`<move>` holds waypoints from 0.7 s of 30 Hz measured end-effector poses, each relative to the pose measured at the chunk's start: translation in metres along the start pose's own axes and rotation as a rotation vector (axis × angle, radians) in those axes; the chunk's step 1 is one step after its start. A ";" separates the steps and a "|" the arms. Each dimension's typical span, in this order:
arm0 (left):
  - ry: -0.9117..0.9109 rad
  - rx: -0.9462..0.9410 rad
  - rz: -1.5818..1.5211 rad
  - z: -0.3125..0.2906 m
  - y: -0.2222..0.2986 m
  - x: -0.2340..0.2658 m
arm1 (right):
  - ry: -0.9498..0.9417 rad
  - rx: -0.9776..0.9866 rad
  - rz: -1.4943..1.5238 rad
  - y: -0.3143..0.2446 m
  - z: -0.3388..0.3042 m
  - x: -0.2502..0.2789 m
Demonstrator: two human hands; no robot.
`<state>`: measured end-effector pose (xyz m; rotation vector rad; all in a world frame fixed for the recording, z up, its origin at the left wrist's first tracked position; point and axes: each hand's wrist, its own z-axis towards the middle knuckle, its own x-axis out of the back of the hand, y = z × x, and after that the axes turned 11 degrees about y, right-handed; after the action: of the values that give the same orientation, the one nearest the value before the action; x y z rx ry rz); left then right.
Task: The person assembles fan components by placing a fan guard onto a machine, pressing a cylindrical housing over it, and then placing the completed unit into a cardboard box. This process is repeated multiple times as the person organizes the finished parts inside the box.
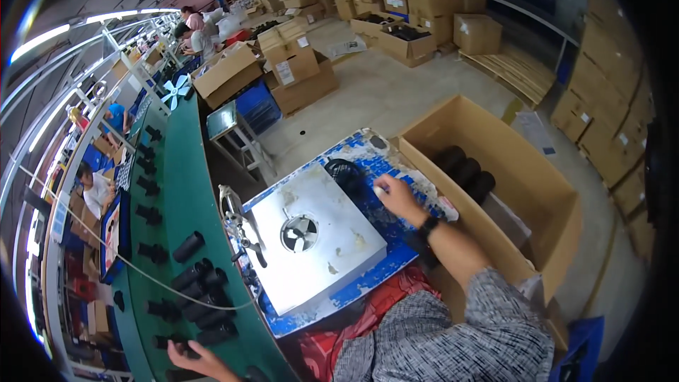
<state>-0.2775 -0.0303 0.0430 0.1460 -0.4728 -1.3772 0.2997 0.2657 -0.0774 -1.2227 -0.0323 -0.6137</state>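
Note:
My left hand (196, 362) is at the lower left over the green bench, its fingers closed round a small black plastic part (163, 342). My right hand (398, 197), with a dark band on the wrist, hovers above the worn blue tabletop (368, 145). Its fingers are curled together; what they hold, if anything, is too small to make out. Just left of it lies a round black object (343, 172). Between my arms sits a silver metal box (322, 216) with a round opening. A metal clamp-like fixture (245, 232) stands at its left edge.
Several black cylinders (191, 277) lie grouped on the green bench (185, 163), with a row of black parts beyond. An open carton (537, 191) on the right holds black cylinders (463, 170). A thin cable (163, 284) crosses the bench. Other people work further off.

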 end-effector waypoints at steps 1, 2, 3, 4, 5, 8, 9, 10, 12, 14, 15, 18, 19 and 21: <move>-0.028 0.076 -0.071 -0.017 0.049 0.005 | 0.012 -0.026 -0.020 0.012 0.024 -0.018; -0.081 0.092 -0.108 -0.035 0.081 0.008 | 0.026 -0.051 -0.041 0.022 0.044 -0.031; -0.130 0.103 -0.135 -0.047 0.106 0.014 | 0.020 -0.050 -0.026 0.029 0.056 -0.047; -0.119 0.102 -0.124 -0.059 0.129 0.020 | 0.023 -0.064 -0.159 0.033 0.067 -0.060; -0.175 0.176 -0.185 -0.069 0.151 0.025 | 0.029 -0.076 -0.293 0.038 0.076 -0.069; -0.258 0.273 -0.280 -0.091 0.182 0.040 | 0.004 -0.070 -0.346 0.065 0.086 -0.077; -0.298 0.296 -0.313 -0.097 0.184 0.048 | -0.010 -0.070 -0.374 0.065 0.087 -0.077; -0.339 0.319 -0.351 -0.102 0.186 0.052 | -0.012 -0.061 -0.366 0.068 0.089 -0.071; -0.356 0.354 -0.365 -0.109 0.194 0.063 | -0.061 -0.200 -0.260 0.052 0.088 -0.051; -0.423 0.427 -0.420 -0.113 0.203 0.073 | -0.049 -0.087 -0.158 0.021 0.091 -0.021; -0.415 0.432 -0.415 -0.111 0.207 0.075 | -0.029 0.016 -0.061 0.000 0.092 -0.001; -0.966 0.715 -0.644 -0.086 0.228 0.066 | -0.100 0.477 -0.028 -0.106 0.081 0.051; -1.077 0.761 -0.680 -0.082 0.231 0.059 | -0.119 0.671 -0.037 -0.136 0.071 0.063; -1.194 0.863 -0.838 -0.063 0.253 0.038 | -0.310 0.845 -0.103 -0.188 0.036 0.078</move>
<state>-0.0183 -0.0266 0.0891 0.2225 -2.1951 -1.8841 0.2900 0.2264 0.1254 -0.4802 -0.5635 -0.4184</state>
